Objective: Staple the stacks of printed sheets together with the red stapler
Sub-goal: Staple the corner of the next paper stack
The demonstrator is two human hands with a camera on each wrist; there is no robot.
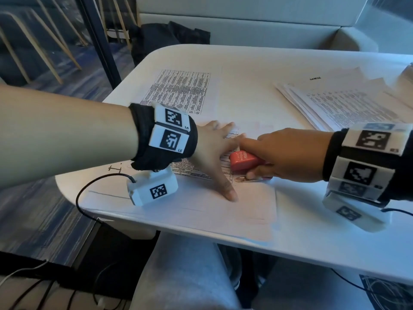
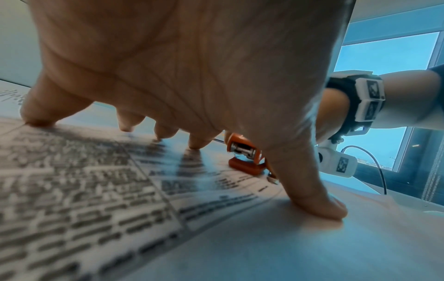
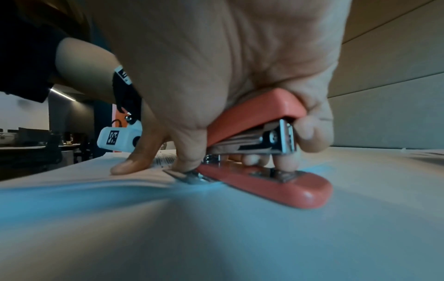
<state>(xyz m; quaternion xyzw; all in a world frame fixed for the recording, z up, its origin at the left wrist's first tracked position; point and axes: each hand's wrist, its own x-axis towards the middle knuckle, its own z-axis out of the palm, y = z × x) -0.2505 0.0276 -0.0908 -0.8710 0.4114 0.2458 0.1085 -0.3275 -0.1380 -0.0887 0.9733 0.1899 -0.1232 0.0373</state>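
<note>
Left hand (image 1: 212, 146) flat, fingers spread, pressing the printed stack (image 1: 201, 168) down. Right hand (image 1: 288, 153) gripping red stapler (image 1: 244, 161) at stack's corner.

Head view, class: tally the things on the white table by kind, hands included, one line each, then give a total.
Red stapler: 1
Groups of printed sheets: 3 (under the left hand, far centre, fanned pile at right)
Hands: 2 (left hand, right hand)
Total: 6
</note>
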